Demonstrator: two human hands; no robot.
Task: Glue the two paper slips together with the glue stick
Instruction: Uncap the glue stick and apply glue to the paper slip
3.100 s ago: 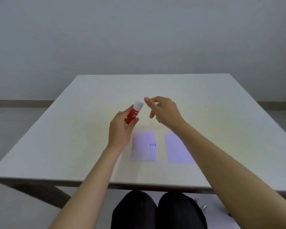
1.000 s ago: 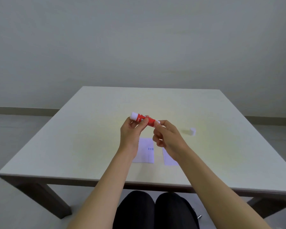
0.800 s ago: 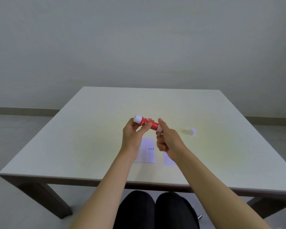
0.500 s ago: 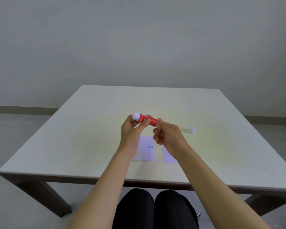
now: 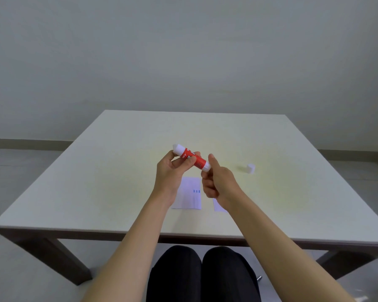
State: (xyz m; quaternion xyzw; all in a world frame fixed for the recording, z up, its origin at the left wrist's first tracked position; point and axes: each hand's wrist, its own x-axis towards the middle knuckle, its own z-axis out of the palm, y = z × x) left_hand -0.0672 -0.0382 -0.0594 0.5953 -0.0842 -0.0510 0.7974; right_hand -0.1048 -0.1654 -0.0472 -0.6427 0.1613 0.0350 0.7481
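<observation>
Head view: the uncapped glue stick (image 5: 192,158) is pinched by the left hand (image 5: 170,171) and its base by the right hand (image 5: 217,182), cap (image 5: 250,168) set aside, paper slips (image 5: 189,192) unglued.

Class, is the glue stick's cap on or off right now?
Off. The small white cap sits alone on the table, to the right, while the left hand holds the glue stick and the right hand grips its base.
</observation>
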